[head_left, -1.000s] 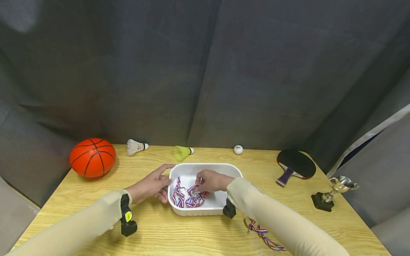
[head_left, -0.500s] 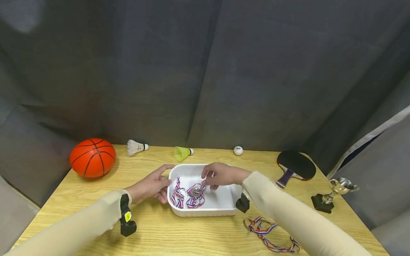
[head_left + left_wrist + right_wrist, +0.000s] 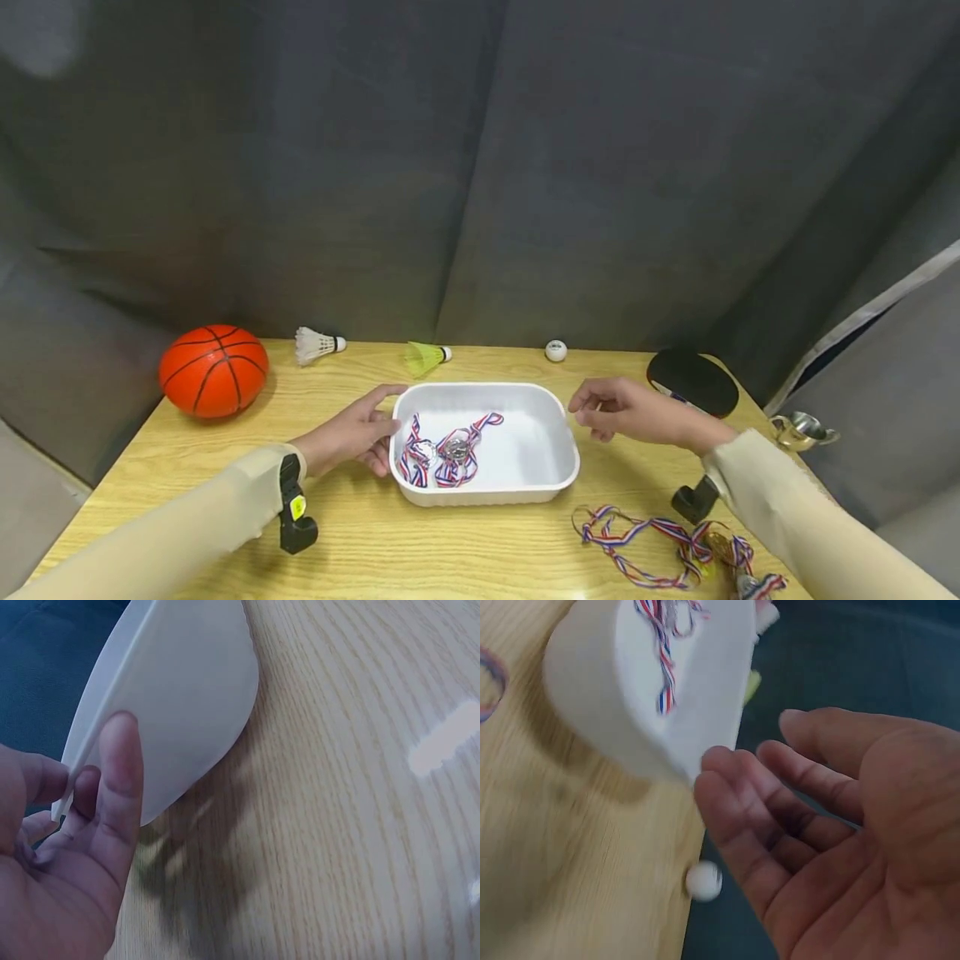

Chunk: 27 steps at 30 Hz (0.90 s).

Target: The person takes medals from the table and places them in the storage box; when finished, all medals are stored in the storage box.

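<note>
A white plastic tub (image 3: 487,497) stands mid-table with two silver medals, the left one (image 3: 423,452) and the other (image 3: 456,448), lying in its left half on tangled red, white and blue ribbons. My left hand (image 3: 351,435) pinches the tub's left rim, fingers spread along the wall; the left wrist view shows the rim between thumb and fingers (image 3: 120,754). Just off the tub's right end is my right hand (image 3: 633,410), loosely bent and holding nothing. In the right wrist view its fingertips (image 3: 718,796) overlap the tub's end.
Medals with ribbons (image 3: 637,527) lie at the front right, partly behind the right forearm. Along the back are a basketball (image 3: 213,371), a white shuttlecock (image 3: 317,345), a yellow shuttlecock (image 3: 425,358) and a table tennis ball (image 3: 556,351). A paddle (image 3: 693,382) and trophy cup (image 3: 801,431) stand right.
My right hand let go of the silver medal in the tub, then rose and moved right, outside the tub's right end. The left hand stays at the left rim.
</note>
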Each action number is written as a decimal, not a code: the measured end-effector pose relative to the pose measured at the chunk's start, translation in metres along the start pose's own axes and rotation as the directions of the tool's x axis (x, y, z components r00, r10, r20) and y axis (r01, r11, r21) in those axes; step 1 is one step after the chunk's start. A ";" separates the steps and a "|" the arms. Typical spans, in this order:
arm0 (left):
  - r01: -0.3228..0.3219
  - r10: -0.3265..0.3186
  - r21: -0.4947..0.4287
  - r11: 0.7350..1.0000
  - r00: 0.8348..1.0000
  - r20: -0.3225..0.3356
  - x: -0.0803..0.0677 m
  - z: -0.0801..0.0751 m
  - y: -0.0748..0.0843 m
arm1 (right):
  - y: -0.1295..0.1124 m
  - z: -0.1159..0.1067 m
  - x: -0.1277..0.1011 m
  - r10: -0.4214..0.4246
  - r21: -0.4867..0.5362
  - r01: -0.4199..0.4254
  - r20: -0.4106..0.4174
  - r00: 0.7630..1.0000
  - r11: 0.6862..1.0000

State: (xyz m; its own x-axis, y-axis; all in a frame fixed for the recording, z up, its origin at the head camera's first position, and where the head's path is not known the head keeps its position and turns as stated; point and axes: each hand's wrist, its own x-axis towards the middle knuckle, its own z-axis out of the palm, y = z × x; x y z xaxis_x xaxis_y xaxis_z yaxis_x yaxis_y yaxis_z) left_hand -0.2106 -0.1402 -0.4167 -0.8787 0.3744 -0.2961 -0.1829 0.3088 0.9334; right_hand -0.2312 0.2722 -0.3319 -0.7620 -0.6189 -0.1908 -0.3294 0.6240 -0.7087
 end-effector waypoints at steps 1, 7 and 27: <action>-0.003 0.003 -0.002 1.000 1.000 0.003 0.000 0.000 0.000 | 0.005 -0.002 -0.011 -0.002 0.008 0.002 -0.004 1.000 1.000; -0.015 0.015 -0.009 1.000 1.000 0.004 0.002 0.000 0.000 | 0.045 -0.007 -0.065 -0.027 0.103 0.025 0.017 0.999 0.994; 0.000 0.000 0.000 1.000 1.000 0.002 0.002 -0.001 -0.001 | 0.134 0.036 -0.152 0.056 0.275 -0.072 0.065 0.996 0.959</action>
State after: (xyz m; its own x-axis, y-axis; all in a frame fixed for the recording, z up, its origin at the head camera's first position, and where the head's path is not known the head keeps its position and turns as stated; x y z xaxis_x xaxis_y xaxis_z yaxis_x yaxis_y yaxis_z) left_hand -0.2127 -0.1410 -0.4178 -0.8780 0.3761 -0.2962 -0.1825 0.3090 0.9334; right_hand -0.1396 0.4326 -0.4221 -0.7412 -0.6126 -0.2744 -0.1070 0.5115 -0.8526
